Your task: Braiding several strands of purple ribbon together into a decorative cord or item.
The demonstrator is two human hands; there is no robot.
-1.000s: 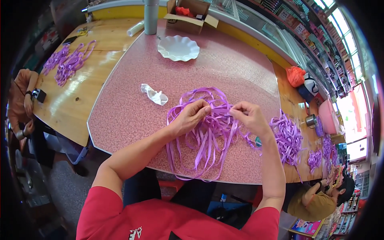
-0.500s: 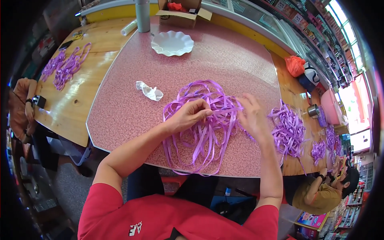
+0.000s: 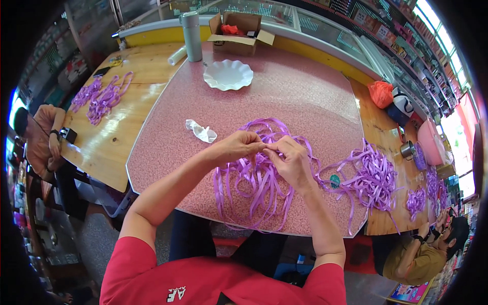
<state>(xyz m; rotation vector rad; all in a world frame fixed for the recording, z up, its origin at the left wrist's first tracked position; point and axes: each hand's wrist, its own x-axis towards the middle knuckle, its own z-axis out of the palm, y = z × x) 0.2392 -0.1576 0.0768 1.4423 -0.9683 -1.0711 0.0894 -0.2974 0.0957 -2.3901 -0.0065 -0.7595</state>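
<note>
Above a loose heap of purple ribbon on the pink tabletop, my left hand and my right hand meet fingertip to fingertip. Both are closed in a pinch on the ribbon; the small bit between the fingertips is mostly hidden. Strands spread below my hands toward the table's front edge. To the right, a second, thicker pile of purple ribbon lies across the edge of the pink top. A small round green item sits between the two heaps.
Beyond my left hand lies a crumpled white tissue. Farther back stand a white scalloped bowl, a grey-green bottle and an open cardboard box. More ribbon lies on the left wooden table. People sit at both sides.
My right hand, earlier apart with spread fingers, has moved left and closed at my left fingertips. The view has shifted slightly, and the green item now shows.
</note>
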